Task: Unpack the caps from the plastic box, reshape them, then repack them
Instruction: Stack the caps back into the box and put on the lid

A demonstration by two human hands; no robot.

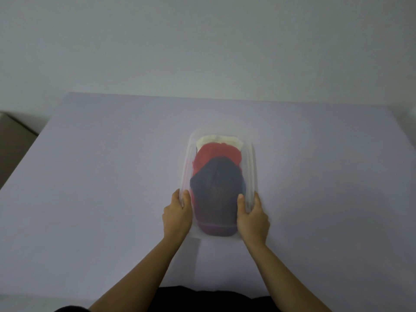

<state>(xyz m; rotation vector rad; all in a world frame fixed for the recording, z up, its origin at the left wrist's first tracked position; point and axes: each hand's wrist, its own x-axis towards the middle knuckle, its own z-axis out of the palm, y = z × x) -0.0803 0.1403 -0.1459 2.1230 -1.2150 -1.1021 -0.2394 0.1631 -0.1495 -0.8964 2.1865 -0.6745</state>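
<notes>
A clear plastic box [251, 167] stands in the middle of the pale table, its long side running away from me. Inside lie stacked caps: a dark navy cap [217, 183] on top, whose brim [217, 229] shows purple near me, a red cap [216, 152] under it and a cream cap [219, 139] at the far end. My left hand [177, 213] grips the box's near left wall, thumb over the rim. On the near right wall my right hand [252, 218] grips the same way.
The pale lavender table [101, 188] spreads wide on both sides of the box. A white wall rises behind its far edge. A brown piece of furniture [13, 140] stands off the table's left side.
</notes>
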